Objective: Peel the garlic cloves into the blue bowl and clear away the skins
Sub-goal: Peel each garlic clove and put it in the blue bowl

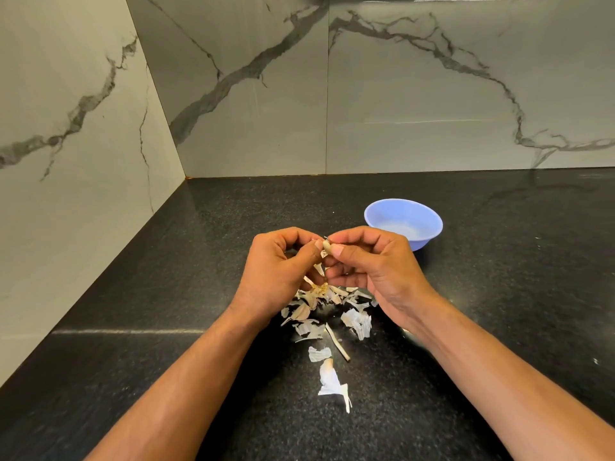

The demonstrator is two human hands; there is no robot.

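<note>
**Ana:** Garlic clove (326,245) first: where is it in the head view?

**Ben:** Held above the bench (499,294), between both hands. The left hand (283,267) has its grip curled and pinched on the clove's left side; the right hand (369,261) pinches its other side, thumb on top. I judge one hand steadies while the other pulls skin away.

**Ana:** Why hold it just there?

**Ben:** Probably so the scraps drop onto the skins (329,314) already lying under the hands, with more skins trailing nearer. A dry stem (337,342) and what look like unpeeled cloves (307,302) lie among them.

**Ana:** And the blue bowl (403,222)?

**Ben:** Far right, just beyond the right hand, seemingly holding nothing. Nothing stands between hand and bowl.
</note>
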